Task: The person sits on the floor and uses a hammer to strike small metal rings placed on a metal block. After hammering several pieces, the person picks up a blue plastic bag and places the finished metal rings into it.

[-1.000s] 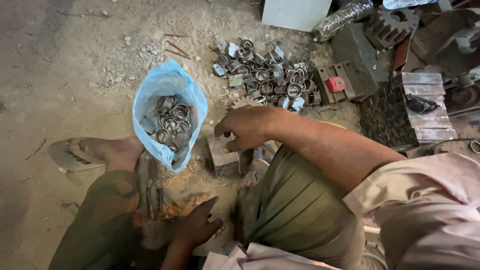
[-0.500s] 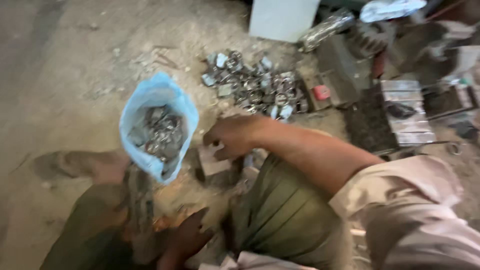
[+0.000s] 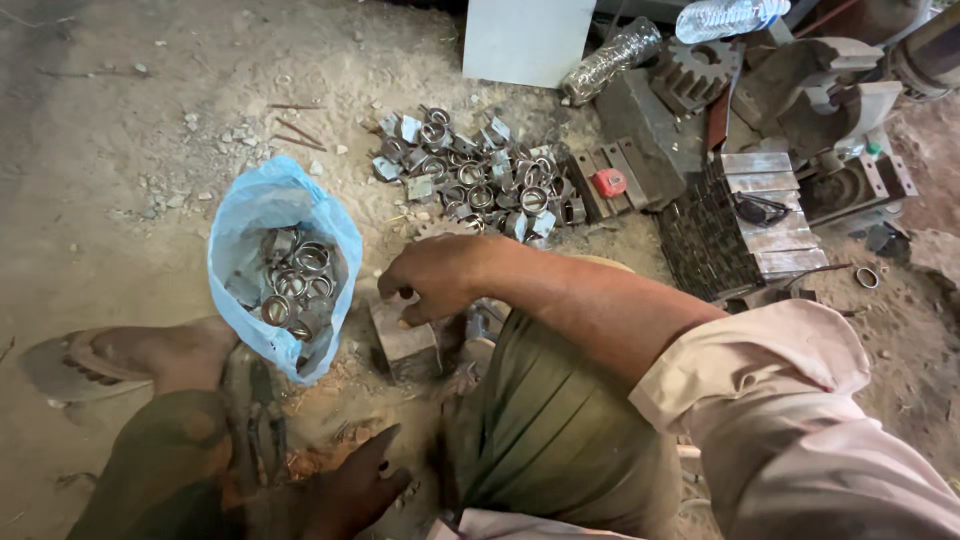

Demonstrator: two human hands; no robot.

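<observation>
Metal block [image 3: 405, 345] sits under our right hand [image 3: 440, 278], fingers curled on its top; our left hand [image 3: 350, 490] rests loosely open beside the blue bag [image 3: 250, 215] of rings.

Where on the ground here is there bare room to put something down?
The sandy ground left of and above the blue bag is bare apart from small stones. A thinner strip runs between the bag and the pile of metal rings. It is crowded around the right hand on the metal block, and to the right among the gear and plates.
</observation>
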